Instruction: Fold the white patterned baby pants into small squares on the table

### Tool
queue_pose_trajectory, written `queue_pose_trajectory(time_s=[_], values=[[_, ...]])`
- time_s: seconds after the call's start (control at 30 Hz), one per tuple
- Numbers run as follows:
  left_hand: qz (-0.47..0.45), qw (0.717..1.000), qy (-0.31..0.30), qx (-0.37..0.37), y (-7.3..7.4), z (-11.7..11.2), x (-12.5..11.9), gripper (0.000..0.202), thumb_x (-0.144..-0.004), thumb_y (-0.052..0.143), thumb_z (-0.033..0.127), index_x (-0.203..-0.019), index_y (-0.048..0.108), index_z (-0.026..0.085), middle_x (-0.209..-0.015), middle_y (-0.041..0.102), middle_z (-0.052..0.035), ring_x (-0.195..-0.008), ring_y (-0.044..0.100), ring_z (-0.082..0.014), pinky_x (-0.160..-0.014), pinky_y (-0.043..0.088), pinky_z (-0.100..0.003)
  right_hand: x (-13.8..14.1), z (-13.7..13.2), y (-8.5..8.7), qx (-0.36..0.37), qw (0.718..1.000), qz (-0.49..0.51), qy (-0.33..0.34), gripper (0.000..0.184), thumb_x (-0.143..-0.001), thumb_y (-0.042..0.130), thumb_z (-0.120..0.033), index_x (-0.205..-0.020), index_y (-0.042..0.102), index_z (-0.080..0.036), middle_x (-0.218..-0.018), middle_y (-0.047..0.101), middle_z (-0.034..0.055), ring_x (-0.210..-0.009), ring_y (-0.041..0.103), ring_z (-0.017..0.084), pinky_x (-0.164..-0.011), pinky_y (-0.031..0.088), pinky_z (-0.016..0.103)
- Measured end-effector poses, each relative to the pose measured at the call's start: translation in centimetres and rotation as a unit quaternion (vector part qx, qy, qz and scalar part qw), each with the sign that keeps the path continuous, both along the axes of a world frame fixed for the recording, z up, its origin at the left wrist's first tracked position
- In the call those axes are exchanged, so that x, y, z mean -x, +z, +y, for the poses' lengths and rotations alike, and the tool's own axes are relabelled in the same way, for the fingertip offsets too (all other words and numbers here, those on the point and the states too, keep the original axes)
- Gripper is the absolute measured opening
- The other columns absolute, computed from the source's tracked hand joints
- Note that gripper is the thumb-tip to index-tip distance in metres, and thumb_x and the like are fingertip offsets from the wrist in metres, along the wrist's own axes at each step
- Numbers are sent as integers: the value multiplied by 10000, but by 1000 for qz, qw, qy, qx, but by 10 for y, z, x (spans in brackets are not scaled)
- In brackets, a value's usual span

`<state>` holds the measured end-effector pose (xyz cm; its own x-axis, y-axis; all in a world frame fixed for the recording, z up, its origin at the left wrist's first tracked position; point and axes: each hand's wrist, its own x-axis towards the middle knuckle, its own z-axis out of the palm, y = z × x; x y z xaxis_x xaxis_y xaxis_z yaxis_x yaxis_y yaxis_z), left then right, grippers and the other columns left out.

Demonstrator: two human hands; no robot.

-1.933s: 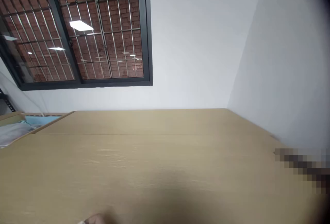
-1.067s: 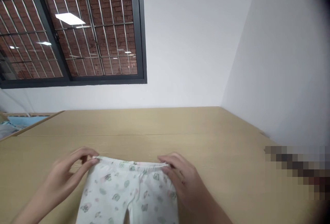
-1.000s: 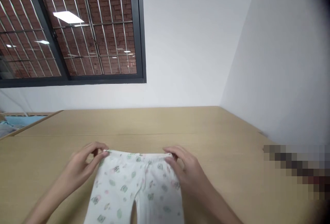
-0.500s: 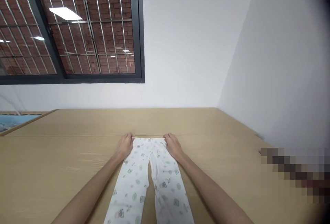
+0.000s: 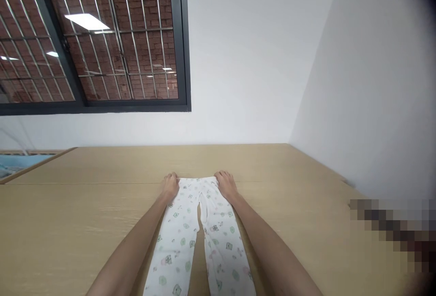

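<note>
At frame centre, on the light wooden counter, small white printed cotton trousers are pinched at the waistband corners by left hand and right hand, fingers curled together.

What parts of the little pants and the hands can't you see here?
- Pants: the leg ends are cut off by the bottom edge of the head view.
- Left hand and right hand: the fingertips curl over the waistband, so the grip is unclear.
- Table: a pixelated patch hides its right part.

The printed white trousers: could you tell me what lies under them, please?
The printed white trousers lie flat on the wooden table. Bare wood shows between the legs. The left hand and right hand hold the waistband corners; beneath the cloth is hidden.
</note>
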<state>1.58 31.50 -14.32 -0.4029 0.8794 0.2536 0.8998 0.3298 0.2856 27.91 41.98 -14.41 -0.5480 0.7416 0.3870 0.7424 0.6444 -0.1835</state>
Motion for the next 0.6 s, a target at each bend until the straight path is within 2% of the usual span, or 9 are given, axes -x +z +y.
queue_pose_trajectory(time_s=[0.17,0.3,0.4,0.47,0.53,0.6], values=[[3,1000,-5,5,16,-7,-10,326,-963,626,392,-1202,611,170,-1241,620,-87,-1113,615,-243,-959,525,-479,1,2,-4,5,1000,28,-5,313,-962,446,-83,-1135,672,-212,-1162,677,100,-1121,532,241,-946,331,343],[16,999,-42,-6,38,-19,-38,338,-965,616,391,-1220,595,171,-1262,602,-90,-1151,589,-256,-995,489,-500,-2,3,-5,18,997,68,-39,283,-1002,421,-160,-1146,664,-183,-1167,679,115,-1119,552,239,-960,339,337],[15,993,-121,5,50,-41,-78,217,-988,544,308,-1127,615,157,-1151,648,-90,-1097,607,-238,-973,471,-435,-6,6,-5,40,992,96,-65,275,-1011,431,-222,-1123,677,-173,-1156,694,113,-1108,578,240,-943,357,332],[5,983,-183,24,54,-65,-112,181,-983,478,262,-1005,638,180,-1034,688,-92,-986,644,-224,-879,473,-357,-8,7,-4,56,990,110,-73,276,-1007,449,-258,-1098,698,-180,-1132,709,104,-1096,595,237,-928,369,327],[-10,969,-240,48,55,-94,-148,253,-984,439,328,-894,645,211,-879,706,-61,-801,661,-207,-710,470,-320,-10,9,-3,70,988,119,-71,272,-995,482,-296,-1063,725,-195,-1088,726,90,-1067,612,234,-911,381,323],[-16,955,-286,74,54,-123,-181,367,-974,423,415,-754,647,226,-733,689,-56,-691,654,-217,-626,451,-330,-11,10,-2,80,987,126,-66,260,-976,523,-325,-1026,750,-210,-1051,736,81,-1039,626,239,-900,390,329]])
